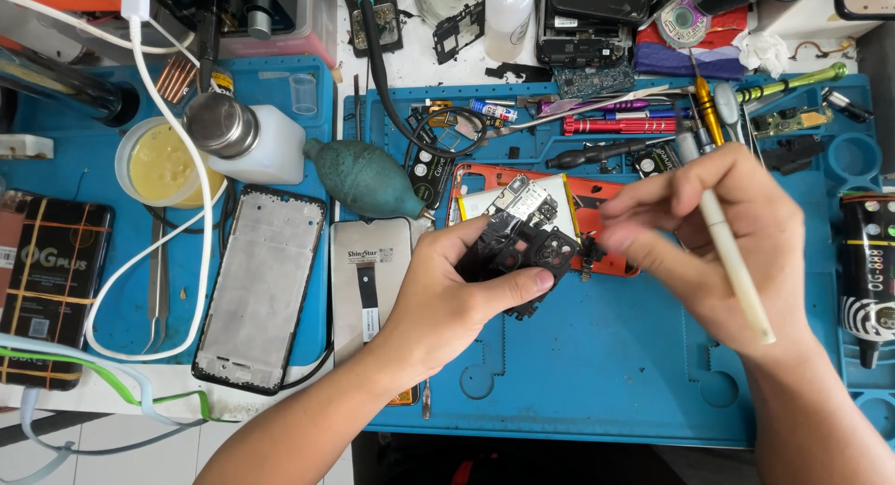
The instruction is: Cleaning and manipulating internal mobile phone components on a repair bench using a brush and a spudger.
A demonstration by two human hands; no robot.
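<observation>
At 9 o'clock lies a black box with gold stripes. A white cable loops past a yellow-filled cup and a white dispenser bottle at 10 o'clock. Next come tweezers, a bare phone frame, a green blower bulb and a screen panel.

At centre, the left hand grips a black cover piece, thumb on its lower edge, fingers curled behind. The piece sits just above the blue mat, in front of an opened orange phone.

At 3 o'clock, the right hand pinches a white stick tool; its fingers are blurred. The tool's tip is hidden near the piece.

At 1 o'clock lie a red screwdriver and other tools. At the right edge stands a black tube.
</observation>
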